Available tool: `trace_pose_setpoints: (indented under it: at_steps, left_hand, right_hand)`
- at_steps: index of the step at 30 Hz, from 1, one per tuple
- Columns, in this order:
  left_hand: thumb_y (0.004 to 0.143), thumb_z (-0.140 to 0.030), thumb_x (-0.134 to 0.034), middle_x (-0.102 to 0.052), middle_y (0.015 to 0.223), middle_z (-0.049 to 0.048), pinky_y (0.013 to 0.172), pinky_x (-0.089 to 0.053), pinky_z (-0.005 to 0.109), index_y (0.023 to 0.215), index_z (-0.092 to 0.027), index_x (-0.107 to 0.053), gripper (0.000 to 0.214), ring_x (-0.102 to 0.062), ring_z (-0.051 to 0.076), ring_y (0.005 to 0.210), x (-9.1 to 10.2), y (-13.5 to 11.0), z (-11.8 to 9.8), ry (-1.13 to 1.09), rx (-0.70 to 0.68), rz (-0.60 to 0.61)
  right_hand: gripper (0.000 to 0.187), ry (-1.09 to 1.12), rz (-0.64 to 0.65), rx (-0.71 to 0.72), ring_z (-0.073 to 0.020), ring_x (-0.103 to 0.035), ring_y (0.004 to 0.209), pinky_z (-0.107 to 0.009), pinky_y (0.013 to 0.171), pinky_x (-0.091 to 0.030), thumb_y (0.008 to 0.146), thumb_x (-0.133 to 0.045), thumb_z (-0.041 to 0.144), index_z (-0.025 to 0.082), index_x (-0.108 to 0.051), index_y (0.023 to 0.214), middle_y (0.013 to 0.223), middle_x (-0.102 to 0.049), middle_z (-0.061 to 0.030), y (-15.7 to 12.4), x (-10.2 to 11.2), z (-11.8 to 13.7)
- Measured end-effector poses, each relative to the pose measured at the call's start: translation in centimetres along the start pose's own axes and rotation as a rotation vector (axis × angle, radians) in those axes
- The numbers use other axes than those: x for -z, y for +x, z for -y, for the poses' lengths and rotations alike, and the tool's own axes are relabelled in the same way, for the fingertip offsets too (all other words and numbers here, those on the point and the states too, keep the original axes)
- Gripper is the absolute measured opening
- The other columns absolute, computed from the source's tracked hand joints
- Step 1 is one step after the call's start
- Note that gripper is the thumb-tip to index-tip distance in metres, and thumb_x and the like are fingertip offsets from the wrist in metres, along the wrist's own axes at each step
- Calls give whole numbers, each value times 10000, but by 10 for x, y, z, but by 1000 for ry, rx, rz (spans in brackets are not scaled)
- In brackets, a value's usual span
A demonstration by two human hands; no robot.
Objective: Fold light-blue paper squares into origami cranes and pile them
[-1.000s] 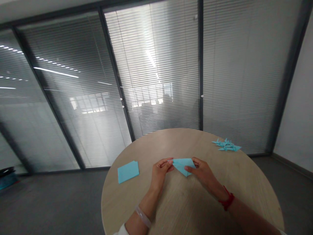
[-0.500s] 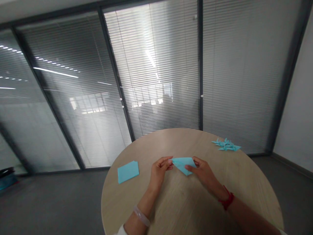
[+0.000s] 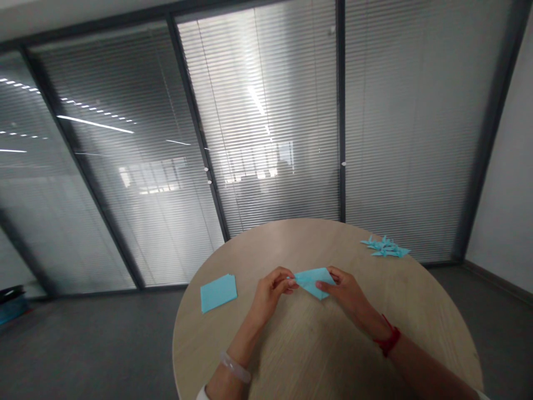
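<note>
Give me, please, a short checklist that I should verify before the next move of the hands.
1. Right hand grips the folded blue paper: ok.
2. Left hand is at the paper's pointed end: ok.
3. Blue sheets lie apart from both hands: ok.
4. Small folded pieces lie apart from both hands: ok.
5. Creases are sharp: cannot tell, too small.
</note>
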State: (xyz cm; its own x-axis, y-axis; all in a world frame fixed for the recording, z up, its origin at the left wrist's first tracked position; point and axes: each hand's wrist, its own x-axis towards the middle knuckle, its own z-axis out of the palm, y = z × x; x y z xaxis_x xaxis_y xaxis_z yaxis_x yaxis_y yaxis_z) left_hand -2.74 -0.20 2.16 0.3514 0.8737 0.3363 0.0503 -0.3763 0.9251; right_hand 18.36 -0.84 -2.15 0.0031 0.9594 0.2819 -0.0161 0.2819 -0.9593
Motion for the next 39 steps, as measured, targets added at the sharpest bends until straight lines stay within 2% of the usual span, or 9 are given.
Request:
trace_pose_setpoints:
  at_steps: [7,11,19,26,34,39]
  left_hand:
    - [776,-339,-645,-704,719,44,652,-530,268,756,-177,-650,163,-662,187,697,3,2,2,47,-6,-10]
    - [742,-337,-680,-698,683,35,634,-530,262,718,-167,-658,173,-655,174,649,6,3,2,54,16,-2]
    - [607,-376,-791,-708,682,39,649,-545,289,687,-149,-680,264,-654,170,632,8,6,6,-98,154,26]
    - [579,-409,-807,-705,652,35,642,-548,285,692,-156,-668,309,-668,180,655,5,6,6,-158,187,-33]
    - [573,-351,-818,-709,623,8,586,-556,294,812,-194,-546,394,-701,214,661,5,5,4,-171,208,-51]
    - [553,-351,-828,-712,640,14,599,-553,285,858,-194,-538,449,-699,205,656,5,7,7,-179,219,-76]
  right_hand:
    - [286,-52,-12,33,-190,-599,669,-275,616,-450,633,-743,383,152,-654,777,712,-663,-19,1,0,2]
    - [304,-51,-12,48,-190,-593,685,-278,637,-451,638,-742,387,147,-661,806,732,-664,-22,0,1,1]
    - [303,-100,-40,51,-176,-567,642,-260,598,-428,636,-729,420,159,-665,775,683,-641,-1,-2,1,9]
    - [333,-88,-52,48,-191,-587,668,-270,607,-450,625,-731,456,165,-655,767,698,-653,-13,-2,0,7]
    - [332,-110,-32,52,-197,-587,691,-279,633,-449,643,-723,436,156,-660,810,732,-660,-21,-1,1,6]
    - [286,-133,-46,72,-179,-564,642,-263,591,-429,650,-716,425,165,-648,748,673,-632,0,-2,1,6]
